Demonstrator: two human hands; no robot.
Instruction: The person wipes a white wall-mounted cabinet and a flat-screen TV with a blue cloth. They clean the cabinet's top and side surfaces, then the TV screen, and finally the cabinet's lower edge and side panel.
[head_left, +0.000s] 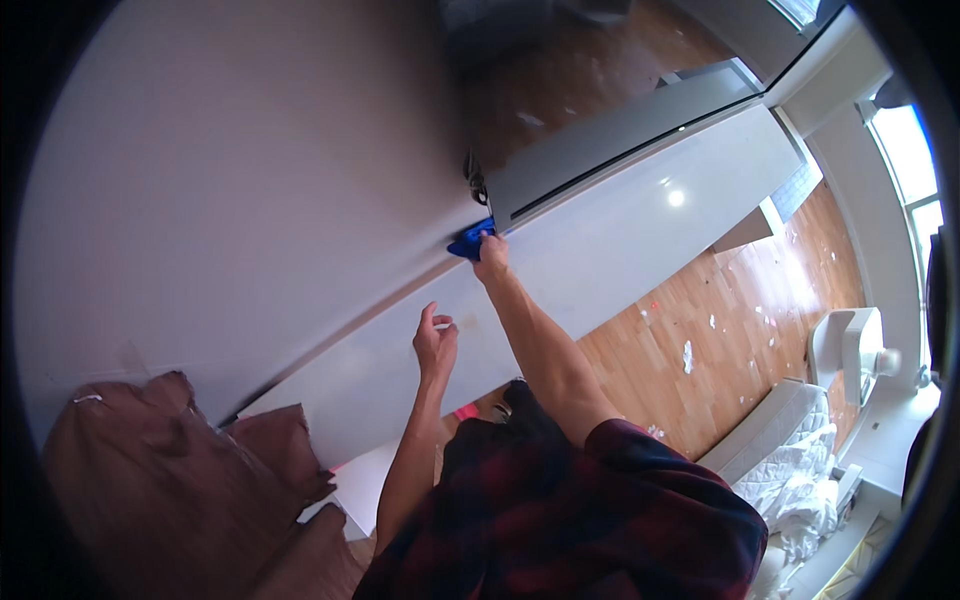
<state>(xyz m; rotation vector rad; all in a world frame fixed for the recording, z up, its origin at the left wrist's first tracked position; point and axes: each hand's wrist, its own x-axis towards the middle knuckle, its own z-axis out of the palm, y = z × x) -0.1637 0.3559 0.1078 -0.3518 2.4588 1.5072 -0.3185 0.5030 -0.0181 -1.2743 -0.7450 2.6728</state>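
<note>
My right hand (492, 255) grips a blue cloth (470, 240). It presses the cloth against the back edge of a long white tabletop (622, 225), beside the lower corner of a large mirror (600, 112). Hovering over the tabletop to the left, my left hand (436, 341) holds nothing, its fingers loosely curled and apart. A faint tan mark (470, 321) shows on the white surface near that hand. Just above the cloth, a dark bundle that looks like cable (475, 178) hangs at the mirror's edge.
A pale wall (225, 187) runs along the tabletop's back. Brown sheeting (172, 480) covers the lower left. Scraps of white litter (688, 357) lie on the wood floor (637, 337). To the right are a white furniture piece (859, 352) and a white quilted mattress or pad (795, 427).
</note>
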